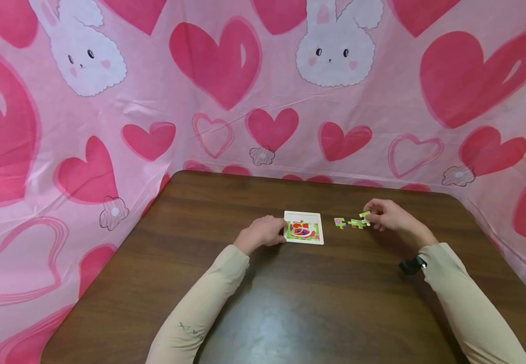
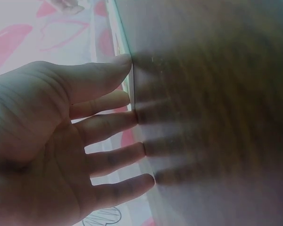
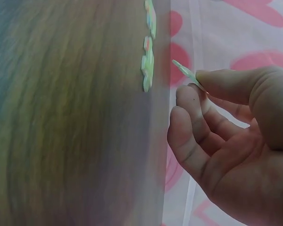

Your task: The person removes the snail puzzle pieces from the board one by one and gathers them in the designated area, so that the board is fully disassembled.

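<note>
A white-rimmed puzzle tray (image 1: 304,242) lies flat near the table's middle, with a red, blue and green picture filling most of it. At its left side is my left hand (image 1: 261,233), the thumb touching the tray's edge and the fairly straight fingers meeting the tabletop in the left wrist view. To the right of the tray, my right hand (image 1: 387,216) pinches a green puzzle piece (image 3: 184,70) between thumb and fingers, held just above the table. Two more puzzle pieces lie close by: a green one with a pink spot (image 1: 339,222) and a green-and-white one (image 1: 356,224).
The brown wooden table (image 1: 263,303) extends toward me and to both sides. Behind it and along its sides hangs a pink cloth (image 1: 226,136) printed with hearts and rabbits. A black band (image 1: 410,265) sits at the right wrist.
</note>
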{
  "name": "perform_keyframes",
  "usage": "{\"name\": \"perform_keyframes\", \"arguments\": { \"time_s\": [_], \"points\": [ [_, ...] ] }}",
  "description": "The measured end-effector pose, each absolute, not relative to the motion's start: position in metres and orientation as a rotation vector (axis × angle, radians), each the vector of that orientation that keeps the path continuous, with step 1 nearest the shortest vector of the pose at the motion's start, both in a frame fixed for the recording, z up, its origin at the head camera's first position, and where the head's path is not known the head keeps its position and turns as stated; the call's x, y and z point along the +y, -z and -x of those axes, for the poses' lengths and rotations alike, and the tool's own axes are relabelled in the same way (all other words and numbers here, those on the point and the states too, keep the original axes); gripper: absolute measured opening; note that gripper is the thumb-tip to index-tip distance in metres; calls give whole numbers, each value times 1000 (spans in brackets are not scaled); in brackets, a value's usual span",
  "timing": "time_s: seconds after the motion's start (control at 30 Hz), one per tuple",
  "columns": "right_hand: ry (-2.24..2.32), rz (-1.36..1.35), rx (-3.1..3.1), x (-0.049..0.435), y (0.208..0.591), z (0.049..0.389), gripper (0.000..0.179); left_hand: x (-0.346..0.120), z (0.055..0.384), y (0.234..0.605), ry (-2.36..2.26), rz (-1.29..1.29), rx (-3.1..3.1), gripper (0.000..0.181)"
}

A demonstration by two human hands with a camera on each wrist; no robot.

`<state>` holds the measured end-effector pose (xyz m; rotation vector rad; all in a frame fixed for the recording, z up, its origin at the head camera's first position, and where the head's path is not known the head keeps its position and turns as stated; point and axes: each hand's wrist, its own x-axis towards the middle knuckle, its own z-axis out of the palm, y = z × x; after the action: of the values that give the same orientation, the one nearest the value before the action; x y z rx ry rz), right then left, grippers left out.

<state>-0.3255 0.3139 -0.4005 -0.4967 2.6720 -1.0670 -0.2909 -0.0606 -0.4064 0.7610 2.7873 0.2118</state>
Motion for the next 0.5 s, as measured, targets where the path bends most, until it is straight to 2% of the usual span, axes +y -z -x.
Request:
{"name": "perform_keyframes", "arguments": {
  "time_s": [0.5],
  "points": [
    [1031,434,2605,341,412,330,22,-62,291,405,-213,-761,2769,36]
  ]
}}
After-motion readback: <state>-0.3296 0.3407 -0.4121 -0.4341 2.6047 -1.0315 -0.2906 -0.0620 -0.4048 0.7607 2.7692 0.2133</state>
